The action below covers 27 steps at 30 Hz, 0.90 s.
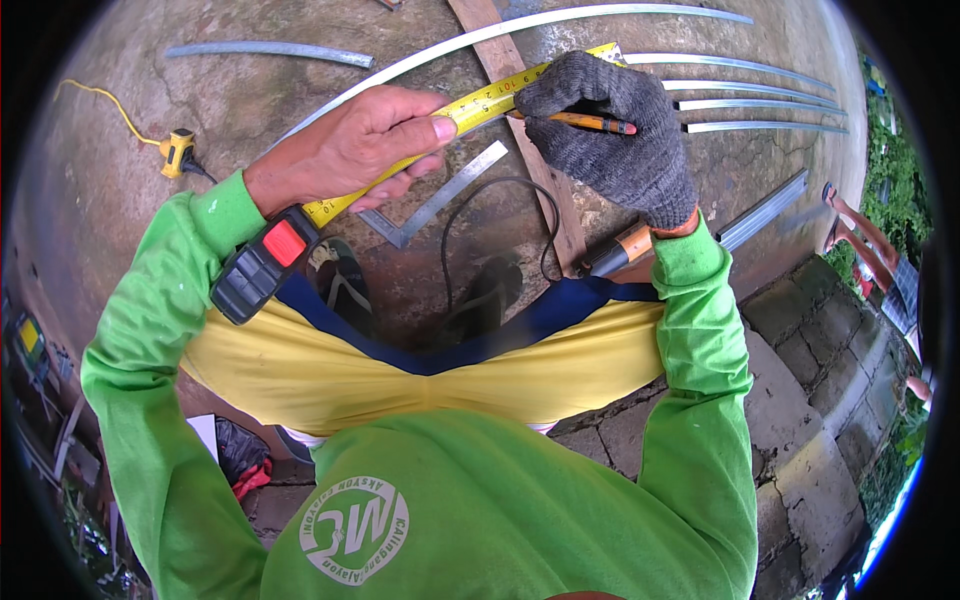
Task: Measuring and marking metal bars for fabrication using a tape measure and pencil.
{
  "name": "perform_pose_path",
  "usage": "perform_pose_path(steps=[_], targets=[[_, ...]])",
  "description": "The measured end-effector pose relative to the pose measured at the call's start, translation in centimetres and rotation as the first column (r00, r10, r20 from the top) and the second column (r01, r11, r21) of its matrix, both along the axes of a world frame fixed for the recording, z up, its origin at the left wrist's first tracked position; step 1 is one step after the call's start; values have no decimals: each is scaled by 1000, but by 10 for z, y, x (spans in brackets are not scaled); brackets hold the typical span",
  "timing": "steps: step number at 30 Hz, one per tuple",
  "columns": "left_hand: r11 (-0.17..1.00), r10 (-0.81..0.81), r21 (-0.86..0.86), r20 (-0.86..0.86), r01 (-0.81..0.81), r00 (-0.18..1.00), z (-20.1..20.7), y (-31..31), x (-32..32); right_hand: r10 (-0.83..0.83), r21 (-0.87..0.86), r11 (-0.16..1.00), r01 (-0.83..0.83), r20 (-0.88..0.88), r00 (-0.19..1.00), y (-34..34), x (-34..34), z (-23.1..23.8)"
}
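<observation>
Tape [482, 102] runs diagonally, end pointing upper right.

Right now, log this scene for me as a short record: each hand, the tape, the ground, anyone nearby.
Left hand: bare, gripping the yellow tape blade
Tape case: black with a red button, beside the left wrist
Right hand: in a grey knit glove, holding an orange pencil at the blade
Ground: L-shaped metal square, wooden plank, metal strips, yellow cord connector
Nearby: another person's legs, far right
</observation>
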<state>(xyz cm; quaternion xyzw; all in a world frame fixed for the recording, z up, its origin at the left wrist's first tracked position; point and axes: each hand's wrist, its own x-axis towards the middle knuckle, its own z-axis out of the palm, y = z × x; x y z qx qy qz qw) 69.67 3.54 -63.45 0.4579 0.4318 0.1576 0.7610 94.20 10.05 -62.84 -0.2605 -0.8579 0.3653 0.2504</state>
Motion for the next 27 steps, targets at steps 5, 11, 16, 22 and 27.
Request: perform_pose_path(steps=[5, 11, 16, 22, 27], targets=[[999, 25, -39, 10, -25, 1000, -1, -1, 0, -1, 13, 1000, 1, -34, 999, 1, -1, -2], [999, -6, -39, 11, 7, 1000, -6, 2, -1, 80, -109, 991, -79, 8, 997, 4, 5, -2], [999, -5, -43, 6, 5, 1000, -12, 4, -2, 7, -193, 981, -19, -58, 998, 6, 5, -2], [997, -7, -77, 12, 8, 1000, -13, 4, -4, 16, -106, 994, -18, -21, 1000, 6, 2, -4], [999, -8, -53, 12, 9, 1000, -12, 3, -5, -3, -19, 1000, 3, 17, 1000, 3, -1, -9]])
